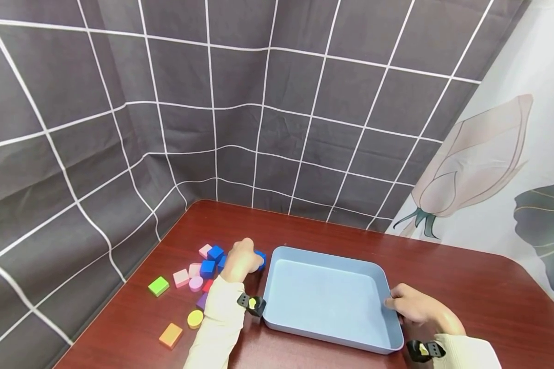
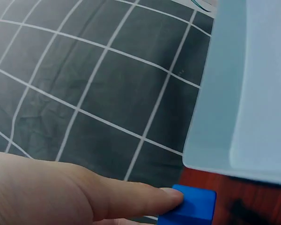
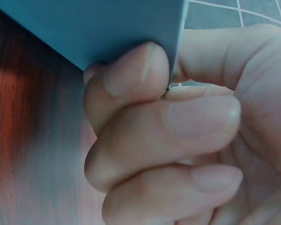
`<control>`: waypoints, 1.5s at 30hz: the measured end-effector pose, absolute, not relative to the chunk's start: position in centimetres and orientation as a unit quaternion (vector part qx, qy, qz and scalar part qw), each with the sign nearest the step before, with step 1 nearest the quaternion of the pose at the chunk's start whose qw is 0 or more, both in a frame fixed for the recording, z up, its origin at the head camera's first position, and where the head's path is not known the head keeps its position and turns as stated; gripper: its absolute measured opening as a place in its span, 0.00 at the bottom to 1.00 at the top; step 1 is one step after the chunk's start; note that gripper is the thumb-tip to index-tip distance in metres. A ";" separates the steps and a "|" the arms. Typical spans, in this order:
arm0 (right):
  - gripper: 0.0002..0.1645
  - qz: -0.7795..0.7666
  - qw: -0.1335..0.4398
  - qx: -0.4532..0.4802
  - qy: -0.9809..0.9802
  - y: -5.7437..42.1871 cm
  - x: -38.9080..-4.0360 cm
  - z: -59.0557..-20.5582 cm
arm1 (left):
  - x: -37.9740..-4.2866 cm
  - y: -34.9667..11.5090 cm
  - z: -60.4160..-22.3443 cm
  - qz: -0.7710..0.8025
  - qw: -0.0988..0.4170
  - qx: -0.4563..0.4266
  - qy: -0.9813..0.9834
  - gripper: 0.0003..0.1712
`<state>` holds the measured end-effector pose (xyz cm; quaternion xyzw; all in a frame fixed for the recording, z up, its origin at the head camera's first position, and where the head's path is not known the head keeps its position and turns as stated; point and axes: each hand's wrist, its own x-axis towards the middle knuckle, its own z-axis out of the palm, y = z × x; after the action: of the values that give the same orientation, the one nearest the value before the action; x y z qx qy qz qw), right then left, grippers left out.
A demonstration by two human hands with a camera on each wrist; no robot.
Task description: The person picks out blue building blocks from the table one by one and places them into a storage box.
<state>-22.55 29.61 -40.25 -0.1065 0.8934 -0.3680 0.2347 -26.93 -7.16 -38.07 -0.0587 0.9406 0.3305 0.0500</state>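
A light blue tray [image 1: 323,330] stands on the reddish-brown table. At its right side my right hand [image 1: 413,305] grips the wall, thumb on the inner face and curled fingers [image 3: 131,140] outside and below. Beyond the tray's left side, my left hand [image 1: 241,259] pinches a blue block [image 2: 189,206]; the index finger [image 2: 140,199] lies against it and the thumb is mostly hidden. In the head view this block [image 1: 260,260] shows just past the fingertips, beside the tray's far left corner. Nothing lies inside the tray.
Left of the left forearm lie several loose blocks: blue [image 1: 208,269], pink [image 1: 181,278], a lilac disc [image 1: 196,283], green [image 1: 159,286], a yellow disc [image 1: 195,319] and orange [image 1: 171,335]. Red and purple ones are partly covered by the sleeve. A grey gridded curtain [image 1: 240,128] hangs behind the table.
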 end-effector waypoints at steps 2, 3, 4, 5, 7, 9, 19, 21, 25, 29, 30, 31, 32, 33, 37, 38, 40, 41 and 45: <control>0.17 -0.368 0.237 -0.107 0.893 29.6 -22.6 -40.3 | -26.8 -7.1 -37.7 0.332 0.046 -0.050 0.941 0.21; 0.16 -0.369 0.239 -0.108 0.892 29.7 -22.6 -40.3 | -26.8 -7.0 -37.5 0.334 0.044 -0.044 0.940 0.21; 0.17 -0.370 0.240 -0.111 0.891 29.7 -22.6 -40.3 | -26.7 -6.9 -37.4 0.335 0.043 -0.039 0.940 0.21; 0.17 -0.373 0.243 -0.115 0.888 29.7 -22.6 -40.3 | -26.7 -6.9 -37.2 0.336 0.040 -0.037 0.940 0.21; 0.17 -0.377 0.245 -0.122 0.885 29.8 -22.6 -40.3 | -26.6 -6.8 -37.0 0.338 0.036 -0.040 0.940 0.22; 0.17 -0.378 0.246 -0.123 0.884 29.8 -22.6 -40.3 | -26.5 -6.8 -37.0 0.343 0.034 -0.050 0.938 0.21; 0.17 -0.380 0.250 -0.124 0.882 29.9 -22.7 -40.5 | -26.4 -6.0 -36.9 0.383 0.013 -0.050 0.922 0.14; 0.17 -0.380 0.249 -0.117 0.883 29.9 -22.8 -40.5 | -26.3 -5.7 -36.9 0.389 0.016 -0.048 0.920 0.14; 0.16 -0.381 0.245 -0.117 0.884 29.9 -22.7 -40.5 | -26.1 -5.1 -36.9 0.400 0.014 -0.029 0.916 0.15; 0.16 -0.384 0.249 -0.112 0.882 29.9 -22.7 -40.5 | -26.1 -4.6 -36.9 0.406 0.016 -0.006 0.914 0.14; 0.16 -0.385 0.250 -0.112 0.882 29.9 -22.7 -40.5 | -26.2 -4.5 -37.0 0.406 0.019 -0.002 0.914 0.13; 0.16 -0.384 0.251 -0.113 0.882 29.9 -22.7 -40.5 | -26.2 -4.4 -37.0 0.406 0.023 0.001 0.914 0.13; 0.16 -0.383 0.251 -0.114 0.881 29.9 -22.7 -40.5 | -26.2 -4.2 -37.1 0.405 0.026 0.004 0.914 0.13; 0.16 -0.383 0.254 -0.115 0.881 30.0 -22.7 -40.5 | -26.2 -4.1 -37.2 0.402 0.029 0.005 0.915 0.13; 0.17 -0.375 0.258 -0.121 0.882 30.0 -22.8 -40.5 | -26.1 -3.6 -37.4 0.396 0.038 0.007 0.918 0.14; 0.17 -0.375 0.259 -0.121 0.882 30.0 -22.8 -40.5 | -26.1 -3.4 -37.5 0.395 0.038 0.007 0.918 0.13; 0.17 -0.377 0.263 -0.120 0.880 30.0 -22.8 -40.6 | -26.1 -3.2 -37.6 0.398 0.040 0.007 0.917 0.11; 0.17 -0.376 0.263 -0.120 0.881 30.0 -22.8 -40.5 | -26.1 -3.1 -37.7 0.400 0.040 0.010 0.916 0.11; 0.17 -0.377 0.265 -0.120 0.879 30.0 -22.7 -40.5 | -26.3 -2.7 -38.0 0.409 0.032 0.019 0.912 0.11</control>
<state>-22.68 29.97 -40.48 -0.1201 0.8794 -0.3768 0.2652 -26.25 -2.67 -38.04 0.0186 0.9120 0.4085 0.0320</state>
